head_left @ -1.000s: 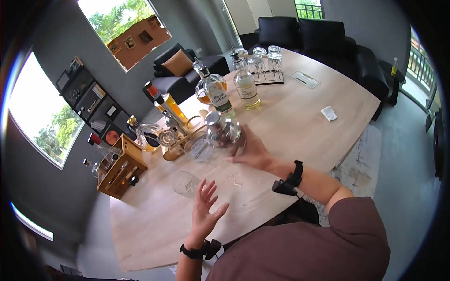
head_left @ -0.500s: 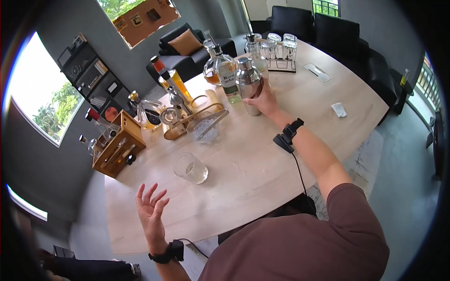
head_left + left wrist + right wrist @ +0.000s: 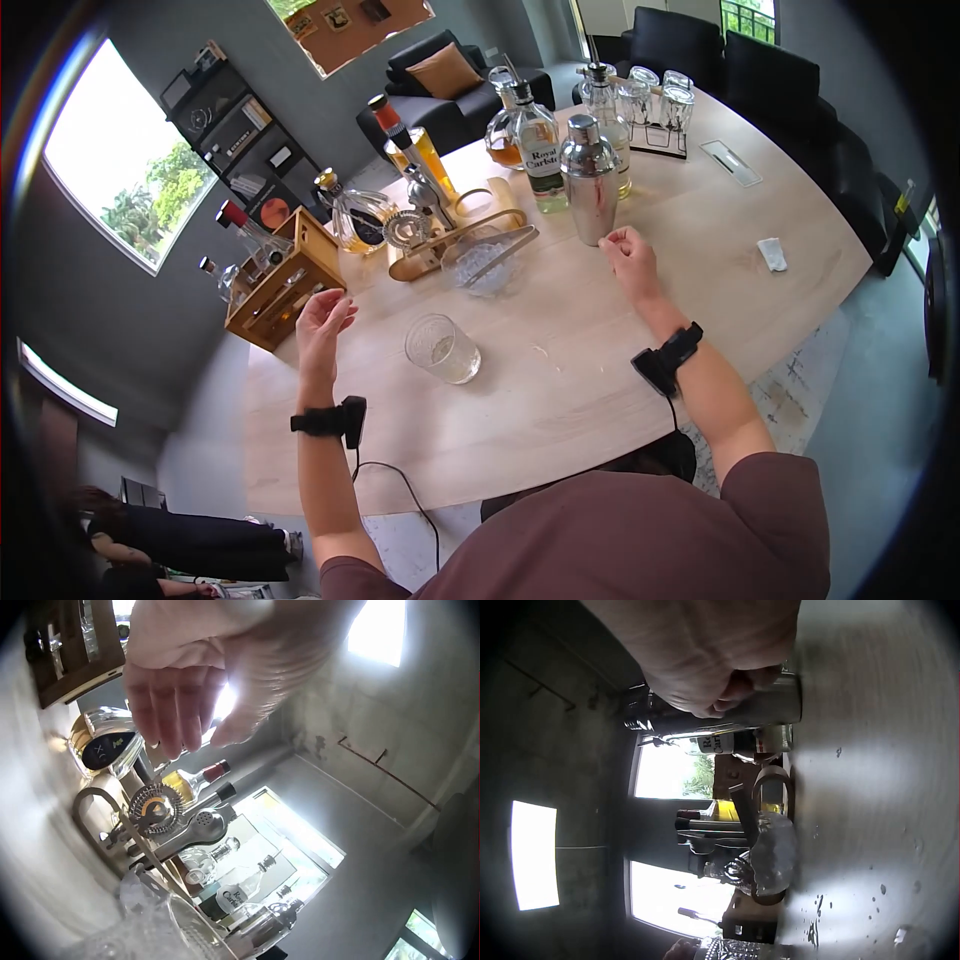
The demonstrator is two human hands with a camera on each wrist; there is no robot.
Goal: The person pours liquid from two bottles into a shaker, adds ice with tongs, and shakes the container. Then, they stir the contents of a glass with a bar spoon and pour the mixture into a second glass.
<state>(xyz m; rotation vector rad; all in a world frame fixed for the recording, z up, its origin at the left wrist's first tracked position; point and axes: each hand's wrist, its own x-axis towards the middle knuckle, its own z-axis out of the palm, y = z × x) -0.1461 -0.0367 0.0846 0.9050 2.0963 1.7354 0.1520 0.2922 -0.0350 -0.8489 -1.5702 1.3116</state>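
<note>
A silver cocktail shaker [image 3: 590, 190] stands upright on the table beside the labelled bottle [image 3: 541, 155]. Just in front of it is my right hand [image 3: 632, 262], fingers loosely curled and holding nothing; in the right wrist view the hand overlaps the shaker [image 3: 769, 709]. My left hand [image 3: 322, 325] is raised near the wooden crate [image 3: 290, 285], its fingers loosely bent with nothing in them. Between the hands sits a clear drinking glass [image 3: 442, 350] with a little liquid in the bottom. Behind it, tongs [image 3: 492, 258] lie across a bowl of ice [image 3: 480, 280].
A strainer [image 3: 406, 230] and other bar tools rest on a wooden tray [image 3: 415, 268]. Several bottles line the far side, with a rack of upturned glasses [image 3: 660, 140] at the back. A crumpled tissue [image 3: 772, 254] and small wet spots mark the tabletop.
My right hand has carried the shaker back to the bottles, stood it on the table and let go, drawing toward me. My left hand has moved left, away from the glass, then forward toward the crate.
</note>
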